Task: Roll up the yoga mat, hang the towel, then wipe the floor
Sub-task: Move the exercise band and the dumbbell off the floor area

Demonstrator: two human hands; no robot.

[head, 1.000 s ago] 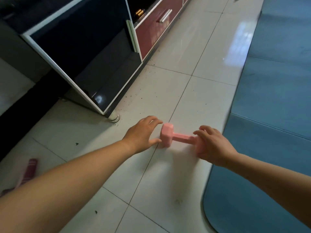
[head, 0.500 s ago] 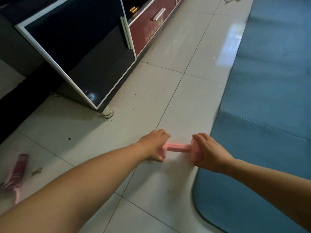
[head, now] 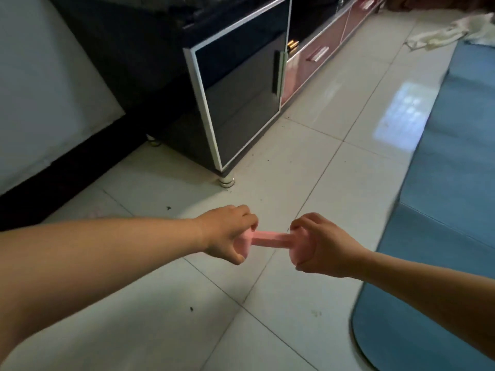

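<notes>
Left hand: your left hand (head: 227, 234) is curled round one end of a pink dumbbell (head: 270, 239), fingers over the top and thumb beneath.
Right hand: your right hand (head: 318, 247) grasps the opposite end in the same way, so only the bar between your two fists shows plainly.
Dumbbell: it is held level over the tiled floor (head: 334, 162), near the rounded corner of the mat. Whether it touches the tile cannot be told.
Yoga mat: the blue yoga mat (head: 442, 210) lies flat along your right side, with no part rolled.
Towel: a pale crumpled cloth, probably the towel (head: 439, 36), lies on the floor at the mat's far end, well apart from your hands and not hung.
Dirt: dark specks (head: 168, 208) are scattered by the cabinet (head: 241, 103) and nearer to you, so the floor looks unwiped.
Progress: none of the three steps appears done. Handling the dumbbell reads as clearing the area first.
Remaining: rolling the mat, hanging the towel, wiping the floor.
</notes>
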